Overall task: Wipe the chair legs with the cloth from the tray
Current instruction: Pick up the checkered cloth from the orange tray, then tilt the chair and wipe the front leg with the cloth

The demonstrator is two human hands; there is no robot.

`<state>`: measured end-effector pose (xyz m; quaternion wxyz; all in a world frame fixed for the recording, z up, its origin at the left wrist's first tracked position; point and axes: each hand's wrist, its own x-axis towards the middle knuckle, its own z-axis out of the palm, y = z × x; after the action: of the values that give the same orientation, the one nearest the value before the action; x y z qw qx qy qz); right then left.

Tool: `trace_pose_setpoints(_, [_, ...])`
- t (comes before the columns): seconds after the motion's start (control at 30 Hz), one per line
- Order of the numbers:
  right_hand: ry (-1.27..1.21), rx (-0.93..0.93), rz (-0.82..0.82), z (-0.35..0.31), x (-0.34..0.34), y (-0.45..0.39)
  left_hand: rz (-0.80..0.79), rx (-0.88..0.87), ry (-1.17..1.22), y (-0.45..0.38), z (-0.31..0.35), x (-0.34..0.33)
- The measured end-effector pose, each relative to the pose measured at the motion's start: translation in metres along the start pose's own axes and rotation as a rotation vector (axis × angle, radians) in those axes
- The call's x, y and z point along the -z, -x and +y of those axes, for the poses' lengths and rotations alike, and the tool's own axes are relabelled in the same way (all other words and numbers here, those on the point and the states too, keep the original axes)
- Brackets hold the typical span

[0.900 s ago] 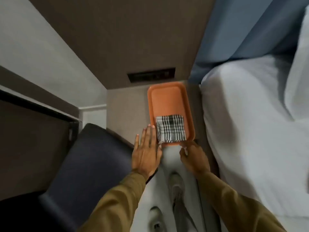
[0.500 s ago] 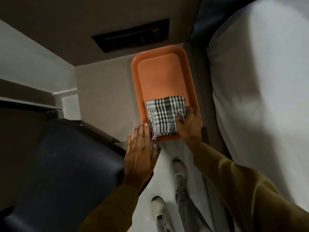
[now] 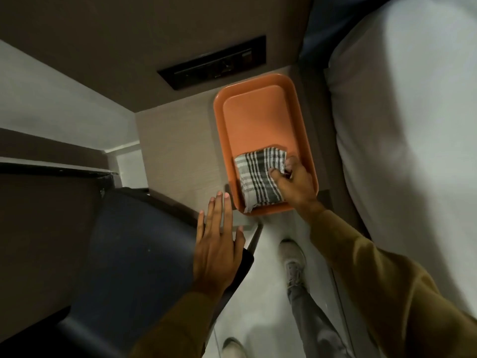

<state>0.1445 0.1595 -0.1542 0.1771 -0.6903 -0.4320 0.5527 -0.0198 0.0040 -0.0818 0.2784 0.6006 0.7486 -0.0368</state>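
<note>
A folded checked cloth [image 3: 259, 180] lies at the near end of an orange tray [image 3: 258, 117] on a pale bedside surface; the person's right hand [image 3: 295, 183] rests on the cloth's right edge, fingers curled and pinching the fabric. The left hand [image 3: 218, 250] hovers flat, fingers straight, holding nothing, just left of the tray's near corner, over a dark chair [image 3: 139, 254]. The lift would go best gathering every folded layer — raised straight up, clear of the tray's rim; otherwise the cloth may unfold.
</note>
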Motion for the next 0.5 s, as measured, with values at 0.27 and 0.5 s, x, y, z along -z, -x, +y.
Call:
trace_pose_setpoints(0.27, [-0.347, 0.089, 0.125, 0.003, 0.021, 0.104, 0.056, -0.094, -0.102, 0.069, -0.025, 0.014])
trace_pose_setpoints(0.5, [-0.617, 0.07, 0.314, 0.057, 0.019, 0.258, 0.081, -0.297, -0.242, 0.14, -0.077, 0.007])
